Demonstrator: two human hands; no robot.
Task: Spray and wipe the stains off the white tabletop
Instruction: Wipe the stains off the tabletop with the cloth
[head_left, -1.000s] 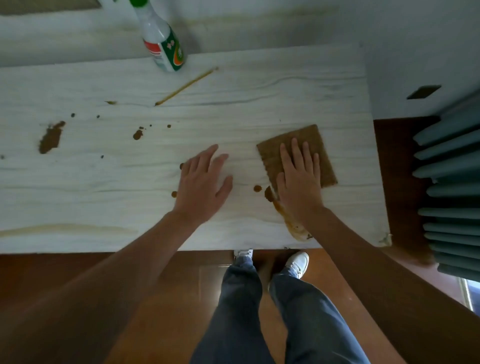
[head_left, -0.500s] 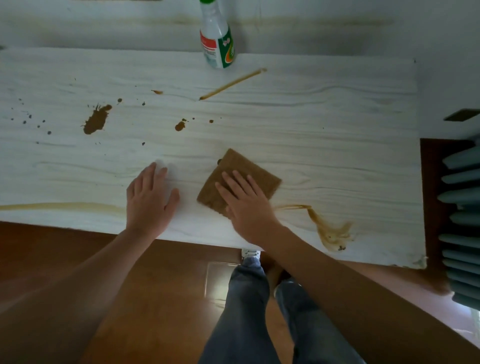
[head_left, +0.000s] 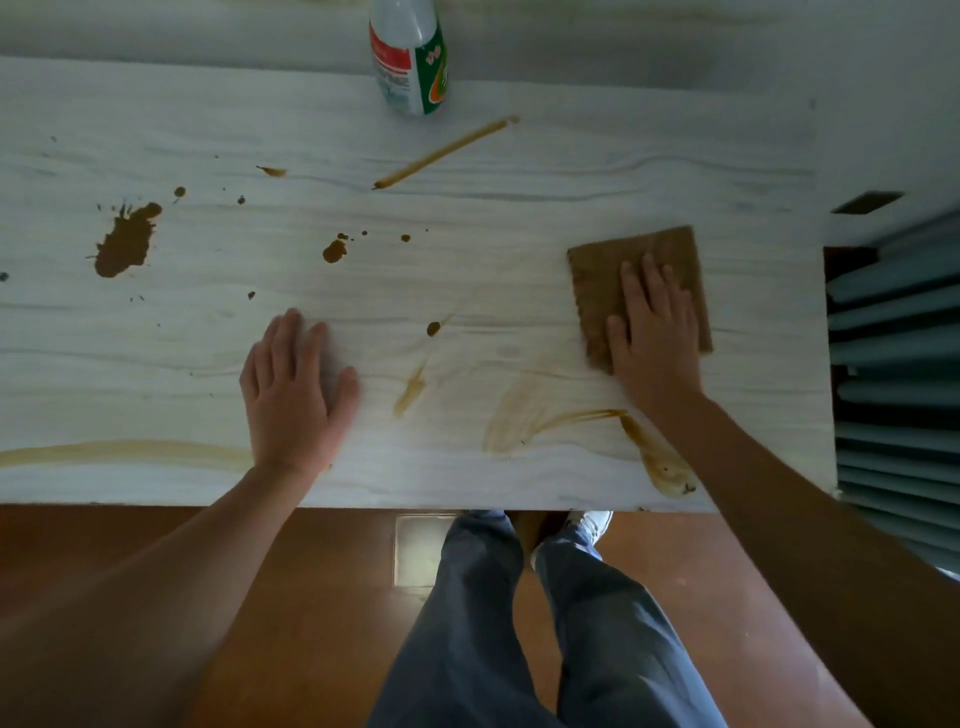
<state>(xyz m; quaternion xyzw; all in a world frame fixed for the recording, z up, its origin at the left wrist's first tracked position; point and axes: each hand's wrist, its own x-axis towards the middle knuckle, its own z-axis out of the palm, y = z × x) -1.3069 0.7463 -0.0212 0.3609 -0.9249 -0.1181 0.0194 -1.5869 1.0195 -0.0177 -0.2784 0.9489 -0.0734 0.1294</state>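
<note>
From the head camera, the white tabletop (head_left: 519, 270) fills the upper half of the picture, and directions here are read from its middle. At about 3 o'clock the right hand (head_left: 652, 332) lies flat, fingers straight and together, pressing down on a brown cloth (head_left: 597, 270) that rests on the tabletop (no finger curls round its edge). At about 7 o'clock the left hand (head_left: 293, 389) rests palm down on bare tabletop, fingers straight and slightly spread, holding nothing. A spray bottle (head_left: 410, 62) with a red and green label stands at 12 o'clock by the far edge. Stains are spread about: a dark splat (head_left: 124, 244) at 9 o'clock, a small blot (head_left: 334, 251) at 10, a thin streak (head_left: 447, 150) just below the bottle, a pale smear (head_left: 124, 451) along the near edge at 8, and a wet brown smear (head_left: 660, 462) at 5, beside the right forearm. Below the near edge, trouser legs (head_left: 467, 623) stand on a brown floor (head_left: 260, 597)
</note>
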